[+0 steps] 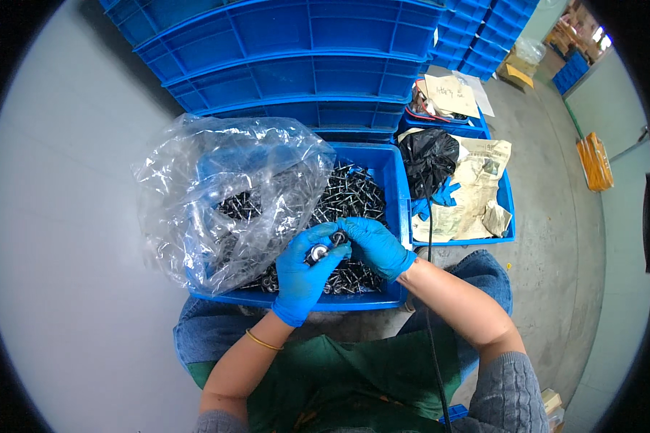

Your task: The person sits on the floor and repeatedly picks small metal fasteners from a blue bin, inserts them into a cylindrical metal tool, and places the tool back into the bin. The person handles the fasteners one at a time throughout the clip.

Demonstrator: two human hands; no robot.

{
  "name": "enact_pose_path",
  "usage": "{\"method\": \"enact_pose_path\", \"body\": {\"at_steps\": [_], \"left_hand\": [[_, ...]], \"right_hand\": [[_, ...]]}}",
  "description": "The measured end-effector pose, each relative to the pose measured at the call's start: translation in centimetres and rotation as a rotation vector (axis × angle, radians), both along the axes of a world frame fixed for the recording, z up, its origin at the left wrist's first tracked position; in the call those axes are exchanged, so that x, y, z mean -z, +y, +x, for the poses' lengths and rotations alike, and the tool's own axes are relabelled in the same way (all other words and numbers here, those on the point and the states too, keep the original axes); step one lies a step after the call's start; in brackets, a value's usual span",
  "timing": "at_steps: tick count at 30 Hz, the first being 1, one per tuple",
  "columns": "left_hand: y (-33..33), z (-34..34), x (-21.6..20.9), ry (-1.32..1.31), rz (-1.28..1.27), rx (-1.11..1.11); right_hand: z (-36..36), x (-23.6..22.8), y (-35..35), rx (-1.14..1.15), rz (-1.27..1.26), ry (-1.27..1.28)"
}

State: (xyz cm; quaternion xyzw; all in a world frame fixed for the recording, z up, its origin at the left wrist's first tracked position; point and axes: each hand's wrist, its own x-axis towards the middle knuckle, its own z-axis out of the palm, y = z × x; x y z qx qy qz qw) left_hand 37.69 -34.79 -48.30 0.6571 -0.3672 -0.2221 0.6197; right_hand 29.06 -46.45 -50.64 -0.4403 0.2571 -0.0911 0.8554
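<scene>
Both my hands wear blue gloves and meet above a blue crate [396, 187]. My left hand [301, 273] is closed round a small round part [318, 252] with a pale, shiny face and a dark rim. A dark ring-shaped piece [338, 237] sits between the fingertips of both hands, and my right hand [374, 247] pinches it from the right. Whether the two pieces are joined, I cannot tell. Beneath the hands the crate holds a heap of small black and metal pin-like parts [350, 195]. A crumpled clear plastic bag [238, 166] covers the crate's left side.
Stacked blue crates [289, 72] rise behind the open one. At right, another blue crate [513, 216] holds brown paper [477, 187], a black plastic bag [427, 160] and blue gloves [440, 198]. A black cable [430, 310] hangs down past my right forearm. A white wall is at left.
</scene>
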Motion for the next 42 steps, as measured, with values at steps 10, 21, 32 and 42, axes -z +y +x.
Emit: {"method": "enact_pose_path", "body": {"at_steps": [10,21,32,42], "left_hand": [[0.3,0.6,-0.5,1.135,-0.037,0.115],[1.0,0.7,1.1,1.520,-0.113,0.283],[0.3,-0.1,0.4,1.245,0.114,0.283],[0.7,0.9,1.3,1.553,-0.006,0.375]], "right_hand": [[-1.1,-4.1,0.4,0.129,-0.534,-0.107],[-1.1,-4.2,0.3,-0.118,-0.270,-0.161],[-1.0,-3.3,-1.0,-0.199,-0.293,-0.078],[-1.3,-2.1,-3.6,-0.245,-0.209,-0.004]]}}
